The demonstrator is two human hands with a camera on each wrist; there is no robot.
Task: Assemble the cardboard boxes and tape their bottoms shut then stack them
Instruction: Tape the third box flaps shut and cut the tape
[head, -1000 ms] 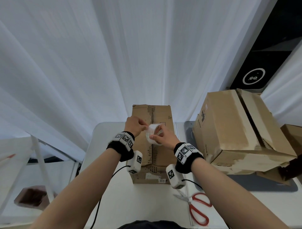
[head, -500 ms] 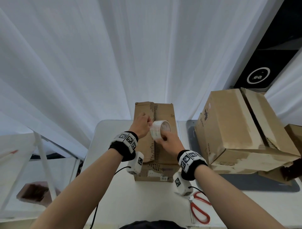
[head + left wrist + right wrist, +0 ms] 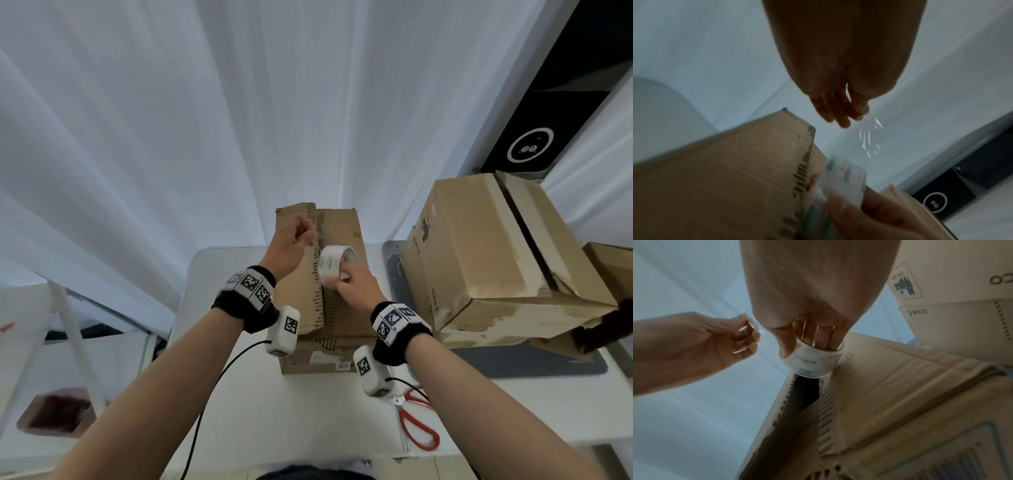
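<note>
So far the left hand (image 3: 289, 246) pinches the free end of clear tape drawn from the tape roll (image 3: 337, 263), which the right hand (image 3: 352, 284) grips with fingers through its core above the small cardboard box (image 3: 342, 308) on the table (image 3: 239, 394); its seam looks untaped, while the larger box (image 3: 479, 257) to the right seems assembled. Only the right wrist view shows the dark gap between the flaps.
</note>
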